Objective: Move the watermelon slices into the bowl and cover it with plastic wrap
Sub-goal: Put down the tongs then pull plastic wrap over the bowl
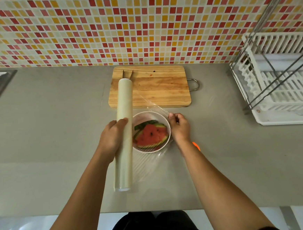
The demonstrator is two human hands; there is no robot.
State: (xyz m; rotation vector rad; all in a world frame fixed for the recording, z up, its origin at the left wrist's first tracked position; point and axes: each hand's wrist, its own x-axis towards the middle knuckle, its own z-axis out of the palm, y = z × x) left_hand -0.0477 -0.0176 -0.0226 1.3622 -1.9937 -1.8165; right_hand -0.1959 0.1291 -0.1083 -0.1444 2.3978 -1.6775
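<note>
L hand point(112, 134) gripping plastic wrap roll point(124, 133) just left of bowl, R hand point(179, 126) pinching film sheet point(150, 104) edge over white bowl point(166, 121), watermelon slices point(151, 134) inside, bowl on grey surface point(57, 122), cutting board point(155, 87) behind w/ tongs point(128, 75)

Red watermelon slices point(151, 135) lie in the white bowl point(158, 114), clear plastic wrap point(156, 107) stretched over it from a long roll point(123, 106).

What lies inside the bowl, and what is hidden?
Watermelon slices lie in the bowl, under stretched wrap. The top slice covers those below, so their number cannot be told.
</note>
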